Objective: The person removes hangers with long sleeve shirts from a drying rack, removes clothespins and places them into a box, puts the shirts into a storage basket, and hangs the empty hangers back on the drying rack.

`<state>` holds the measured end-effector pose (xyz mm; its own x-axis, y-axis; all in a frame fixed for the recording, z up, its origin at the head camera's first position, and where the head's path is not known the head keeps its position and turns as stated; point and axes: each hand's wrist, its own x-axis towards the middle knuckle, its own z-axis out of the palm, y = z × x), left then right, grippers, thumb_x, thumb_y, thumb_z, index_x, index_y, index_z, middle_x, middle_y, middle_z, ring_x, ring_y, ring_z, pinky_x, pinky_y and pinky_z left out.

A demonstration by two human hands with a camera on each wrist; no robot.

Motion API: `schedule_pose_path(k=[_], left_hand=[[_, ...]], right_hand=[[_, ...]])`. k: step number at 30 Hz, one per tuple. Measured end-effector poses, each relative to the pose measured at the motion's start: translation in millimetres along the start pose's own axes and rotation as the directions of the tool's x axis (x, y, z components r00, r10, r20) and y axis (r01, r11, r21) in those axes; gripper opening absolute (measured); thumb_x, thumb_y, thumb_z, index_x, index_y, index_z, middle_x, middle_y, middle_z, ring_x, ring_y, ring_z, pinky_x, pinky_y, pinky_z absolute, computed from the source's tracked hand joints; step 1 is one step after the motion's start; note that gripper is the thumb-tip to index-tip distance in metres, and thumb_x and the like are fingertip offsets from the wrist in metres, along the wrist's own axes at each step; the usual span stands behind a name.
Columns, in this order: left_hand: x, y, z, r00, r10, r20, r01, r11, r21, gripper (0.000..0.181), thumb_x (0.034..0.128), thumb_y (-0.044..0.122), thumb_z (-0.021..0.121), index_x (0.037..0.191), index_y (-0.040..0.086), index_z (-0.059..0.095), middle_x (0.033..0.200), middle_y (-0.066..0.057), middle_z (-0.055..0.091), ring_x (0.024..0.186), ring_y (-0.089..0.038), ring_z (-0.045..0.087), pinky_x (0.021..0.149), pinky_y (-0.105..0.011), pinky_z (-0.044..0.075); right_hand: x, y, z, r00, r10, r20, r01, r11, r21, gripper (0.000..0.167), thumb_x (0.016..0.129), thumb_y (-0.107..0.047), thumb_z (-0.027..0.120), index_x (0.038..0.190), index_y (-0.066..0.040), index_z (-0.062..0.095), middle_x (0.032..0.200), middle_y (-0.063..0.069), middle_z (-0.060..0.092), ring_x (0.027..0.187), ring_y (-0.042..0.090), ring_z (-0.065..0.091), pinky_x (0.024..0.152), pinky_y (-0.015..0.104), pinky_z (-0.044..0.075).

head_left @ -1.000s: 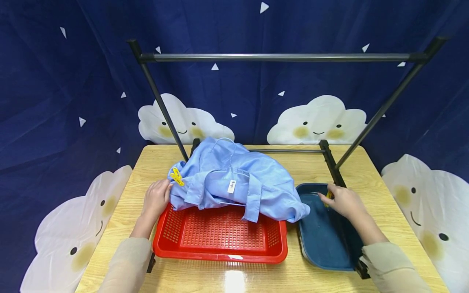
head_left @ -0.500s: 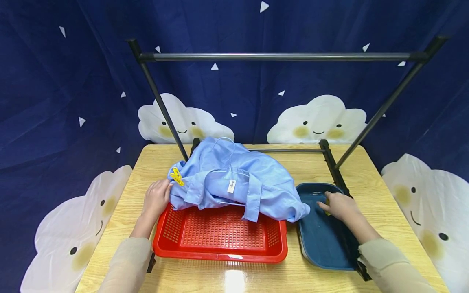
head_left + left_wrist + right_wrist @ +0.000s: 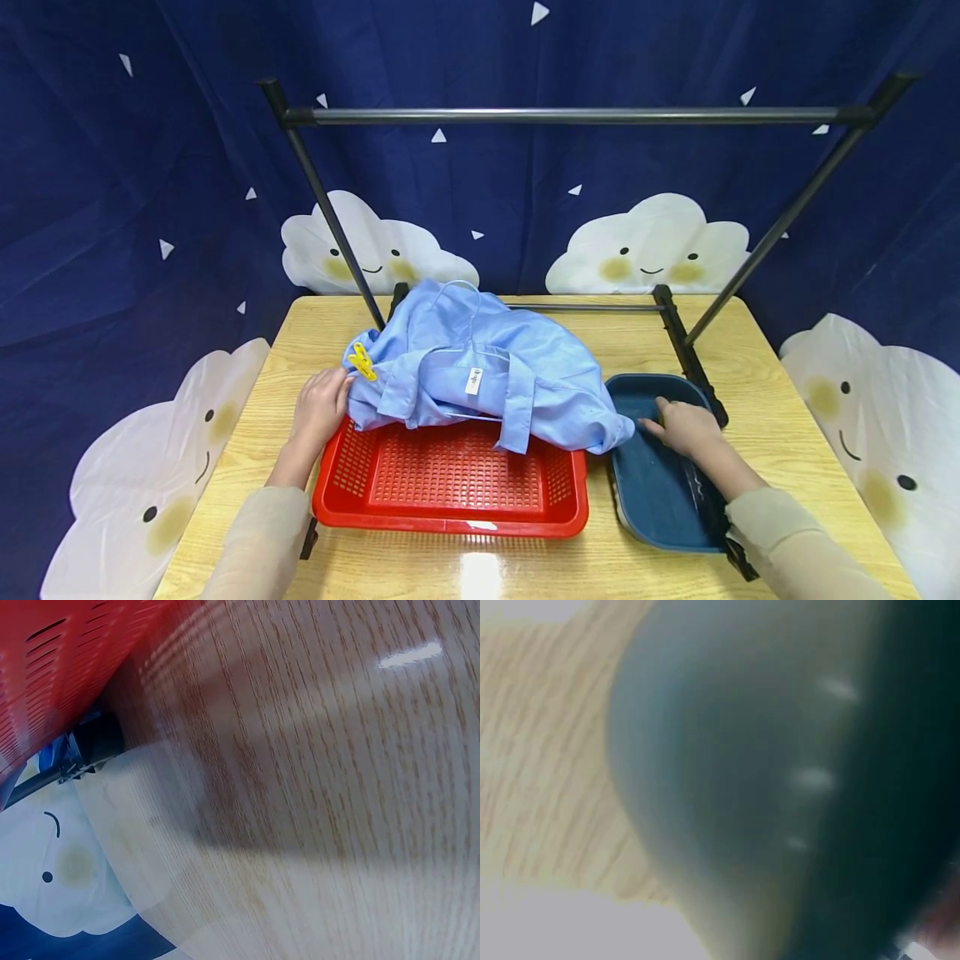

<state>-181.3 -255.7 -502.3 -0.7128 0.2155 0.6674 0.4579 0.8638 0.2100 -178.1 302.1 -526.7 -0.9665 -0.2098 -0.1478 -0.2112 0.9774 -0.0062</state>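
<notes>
Blue garment [image 3: 555, 371], 1, with 1 yellow clip [image 3: 362, 362] at its left edge; centre of frame, draped across the upper part of a red basket [image 3: 450, 527].
Left hand [image 3: 321, 403], left of centre: fingers curled at the garment's edge; whether they grip cloth, cannot tell. Right hand [image 3: 687, 427], lower right, over a dark blue tray [image 3: 656, 517]: fingertips hidden, hold on anything cannot be told. Handling note, by judgement: best to steady the cloth lightly, sparing the clip; work the right fingers low, in a narrow pinch.
</notes>
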Motion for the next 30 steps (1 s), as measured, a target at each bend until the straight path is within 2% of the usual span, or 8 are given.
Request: schedule_pose_path(k=[3,7,11,15,21,25,30], left_hand=[[-0.2,0.1,-0.3,1.000,-0.001,0.000,0.001,1.000,0.001,0.035,0.0990,0.029,0.036,0.076,0.003,0.042,0.067,-0.013,0.049,0.065,-0.035,0.049,0.063,-0.045,0.039],[-0.2,0.4,-0.8,1.000,0.000,0.000,0.000,1.000,0.005,0.035,0.0989,0.028,0.036,0.076,0.003,0.041,0.066,-0.013,0.047,0.065,-0.035,0.048,0.062,-0.045,0.039],[-0.1,0.6,-1.2,1.000,0.004,-0.002,-0.004,1.000,0.008,0.038,0.0994,0.031,0.033,0.075,0.003,0.041,0.065,-0.012,0.047,0.064,-0.035,0.048,0.061,-0.045,0.038],[0.1,0.6,-0.9,1.000,0.013,-0.005,-0.013,1.000,0.008,0.038,0.0993,0.031,0.034,0.075,0.003,0.041,0.065,-0.012,0.046,0.063,-0.035,0.048,0.060,-0.044,0.038],[0.7,1.4,-1.1,1.000,0.008,0.003,-0.008,1.000,0.007,0.029,0.0970,0.023,0.042,0.076,0.003,0.041,0.066,-0.013,0.048,0.064,-0.035,0.049,0.060,-0.044,0.038],[0.4,1.2,-1.0,1.000,0.003,0.006,-0.003,1.000,0.007,0.026,0.0952,0.019,0.046,0.076,0.003,0.042,0.067,-0.013,0.049,0.066,-0.036,0.051,0.061,-0.044,0.038],[0.3,1.0,-1.1,1.000,0.013,-0.004,-0.013,1.000,0.007,0.031,0.0976,0.025,0.041,0.075,0.003,0.042,0.066,-0.013,0.049,0.065,-0.036,0.051,0.061,-0.044,0.039]], right_hand=[[-1.6,-1.2,4.7,0.999,-0.017,-0.030,0.017,1.000,-0.006,0.065,0.086,-0.047,0.055,0.113,0.012,0.054,0.098,0.029,0.061,0.084,0.041,0.062,0.069,0.050,0.049],[-2.2,-1.8,13.5,0.997,-0.027,-0.067,0.027,1.000,-0.010,0.077,0.087,-0.061,0.041,0.110,0.011,0.055,0.091,0.026,0.062,0.077,0.039,0.062,0.066,0.048,0.049],[-1.7,-3.0,21.0,0.997,-0.028,-0.072,0.027,1.000,-0.010,0.073,0.088,-0.058,0.044,0.110,0.011,0.053,0.091,0.027,0.062,0.078,0.040,0.061,0.064,0.048,0.049],[-1.7,-4.4,25.8,0.998,-0.030,-0.046,0.029,1.000,-0.009,0.063,0.087,-0.047,0.053,0.113,0.010,0.051,0.094,0.029,0.061,0.082,0.041,0.061,0.065,0.050,0.048],[-1.4,-5.8,29.3,1.000,-0.024,-0.004,0.024,1.000,0.008,0.064,0.087,-0.045,0.054,0.117,0.011,0.048,0.100,0.030,0.060,0.090,0.043,0.059,0.071,0.053,0.047],[-0.9,-6.7,30.9,1.000,-0.017,0.024,0.016,1.000,0.017,0.068,0.087,-0.048,0.052,0.121,0.011,0.047,0.106,0.032,0.057,0.096,0.044,0.057,0.075,0.053,0.046],[-1.0,-7.2,29.0,0.999,-0.012,0.046,0.011,1.000,0.027,0.076,0.086,-0.057,0.046,0.121,0.010,0.047,0.107,0.033,0.056,0.097,0.045,0.056,0.075,0.054,0.046]])
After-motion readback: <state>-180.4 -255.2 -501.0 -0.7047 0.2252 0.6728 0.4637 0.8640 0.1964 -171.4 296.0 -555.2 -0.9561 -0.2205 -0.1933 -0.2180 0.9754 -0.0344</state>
